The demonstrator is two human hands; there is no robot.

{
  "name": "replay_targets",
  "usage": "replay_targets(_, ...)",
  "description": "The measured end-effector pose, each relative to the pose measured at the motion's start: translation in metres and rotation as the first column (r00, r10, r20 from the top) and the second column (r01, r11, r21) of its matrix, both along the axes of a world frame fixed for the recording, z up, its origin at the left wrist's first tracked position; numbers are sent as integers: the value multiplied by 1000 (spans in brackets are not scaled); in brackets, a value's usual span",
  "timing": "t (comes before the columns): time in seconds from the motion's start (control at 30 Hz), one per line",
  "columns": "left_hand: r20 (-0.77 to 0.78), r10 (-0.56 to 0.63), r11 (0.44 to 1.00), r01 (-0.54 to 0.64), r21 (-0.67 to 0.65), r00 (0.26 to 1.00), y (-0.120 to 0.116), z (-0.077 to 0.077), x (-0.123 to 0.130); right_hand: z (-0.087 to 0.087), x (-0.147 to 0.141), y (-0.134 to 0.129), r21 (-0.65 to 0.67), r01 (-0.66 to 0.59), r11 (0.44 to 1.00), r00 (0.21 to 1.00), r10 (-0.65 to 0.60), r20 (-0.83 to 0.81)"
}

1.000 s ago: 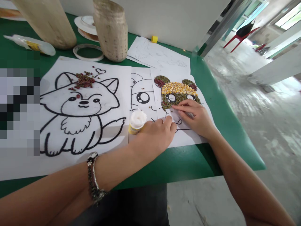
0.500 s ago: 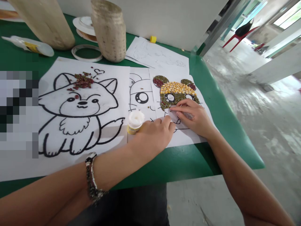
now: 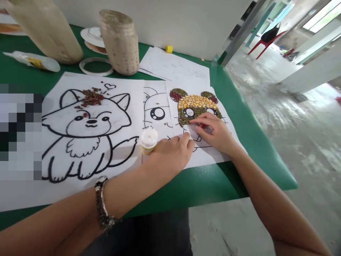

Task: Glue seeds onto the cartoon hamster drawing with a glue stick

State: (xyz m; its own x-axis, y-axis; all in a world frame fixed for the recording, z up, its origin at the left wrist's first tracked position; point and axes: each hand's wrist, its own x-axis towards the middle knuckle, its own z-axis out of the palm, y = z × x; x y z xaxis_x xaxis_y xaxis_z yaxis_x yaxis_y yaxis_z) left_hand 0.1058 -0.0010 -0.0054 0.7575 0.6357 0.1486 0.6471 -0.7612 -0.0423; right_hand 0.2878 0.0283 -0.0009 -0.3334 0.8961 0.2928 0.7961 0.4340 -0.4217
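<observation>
My right hand [image 3: 215,133] is over the bear-like drawing [image 3: 204,141], its index fingertip at the lower edge of the green beans [image 3: 183,121]. Thumb and index finger are drawn close in a loose pinch; anything between them is too small to make out. Yellow corn kernels [image 3: 197,101] cover the forehead, and red and green beans fill the ears. My left hand [image 3: 172,149] rests with curled fingers on the sheet's lower part, its fingertips partly hidden. Close beside it stands a small white-topped glue pot [image 3: 149,139]. A bracelet [image 3: 101,206] circles my left wrist.
Left lies a fox drawing [image 3: 87,149] with a pile of red and green beans [image 3: 92,97]. Behind stand a cloudy jar [image 3: 121,42], a tape roll [image 3: 96,73], a glue bottle [image 3: 32,61] and a yellow cap [image 3: 169,49]. The green table's edge [image 3: 279,167] is right.
The view has shifted slightly, moving the table things a little left and down. My right thumb and fingers have changed position slightly near the beans; my left hand stays on the paper.
</observation>
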Motion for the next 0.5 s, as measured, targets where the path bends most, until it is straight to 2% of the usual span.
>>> replay_targets(0.3,-46,6,999,-8,-46,999,0,4,1,3,-1,-2,104,-42,994,990,27,139)
replay_targets(0.5,-23,8,999,-9,-47,1000,0,2,1,5,0,0,63,14,998,999,-16,34)
